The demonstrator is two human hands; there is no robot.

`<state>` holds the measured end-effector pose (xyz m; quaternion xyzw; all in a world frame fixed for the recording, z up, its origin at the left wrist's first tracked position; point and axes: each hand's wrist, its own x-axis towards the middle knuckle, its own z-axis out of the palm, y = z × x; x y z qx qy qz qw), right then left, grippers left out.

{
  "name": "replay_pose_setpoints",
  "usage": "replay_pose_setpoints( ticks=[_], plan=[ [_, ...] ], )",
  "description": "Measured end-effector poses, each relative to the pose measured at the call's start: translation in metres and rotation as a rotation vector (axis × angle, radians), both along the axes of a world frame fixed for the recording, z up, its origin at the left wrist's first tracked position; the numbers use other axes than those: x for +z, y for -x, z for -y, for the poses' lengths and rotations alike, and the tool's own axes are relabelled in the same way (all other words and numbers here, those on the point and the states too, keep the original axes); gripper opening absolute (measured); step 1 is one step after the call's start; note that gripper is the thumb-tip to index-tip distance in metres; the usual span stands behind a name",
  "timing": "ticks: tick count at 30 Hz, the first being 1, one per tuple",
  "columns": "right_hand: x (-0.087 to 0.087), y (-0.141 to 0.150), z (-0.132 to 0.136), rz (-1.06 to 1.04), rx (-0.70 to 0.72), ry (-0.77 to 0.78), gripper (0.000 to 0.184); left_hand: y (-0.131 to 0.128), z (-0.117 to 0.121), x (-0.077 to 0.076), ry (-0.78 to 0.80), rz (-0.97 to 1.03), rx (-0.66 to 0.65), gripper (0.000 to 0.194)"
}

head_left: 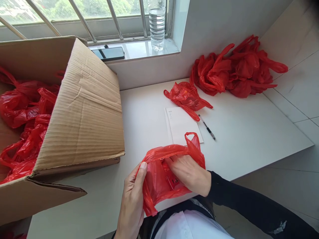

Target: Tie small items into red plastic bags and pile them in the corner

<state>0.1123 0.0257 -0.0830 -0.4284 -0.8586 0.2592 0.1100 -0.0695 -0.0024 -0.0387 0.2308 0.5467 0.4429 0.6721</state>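
Note:
A red plastic bag (159,186) is held open above the front edge of the white table. My left hand (134,196) pinches the bag's left rim, thumb on top. My right hand (189,172) reaches down inside the bag, its fingertips hidden. Beside those fingers, within the bag, lies a red packet (171,177) with dark and white printing; whether my right hand grips it I cannot tell. One handle loop of the bag stands up on its far side.
On the left stands an open cardboard box (84,109) full of red bags (27,109). A tied red bag (186,96), paper sheets (183,122) and a pen (207,127) lie beyond my hands. More red bags (236,69) sit against the wall. The sill bears a phone (109,53) and water bottle (157,30).

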Motion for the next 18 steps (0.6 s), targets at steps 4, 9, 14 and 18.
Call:
replay_pose_setpoints(
  ticks=[4, 9, 14, 18],
  plan=[
    [0.006, -0.007, 0.001, 0.033, -0.014, 0.021, 0.021, -0.001, -0.001, 0.003, 0.018, 0.02, 0.004, 0.038],
    [0.006, -0.006, -0.004, 0.145, -0.048, 0.074, 0.02, -0.003, -0.002, 0.003, 0.008, 0.019, -0.012, 0.039],
    [0.002, -0.003, -0.006, 0.159, -0.022, 0.092, 0.025, -0.003, -0.002, 0.004, 0.005, 0.014, -0.012, 0.038],
    [0.009, 0.003, -0.015, 0.114, -0.033, 0.103, 0.019, -0.003, -0.002, 0.004, -0.003, 0.004, -0.022, 0.034]
  ],
)
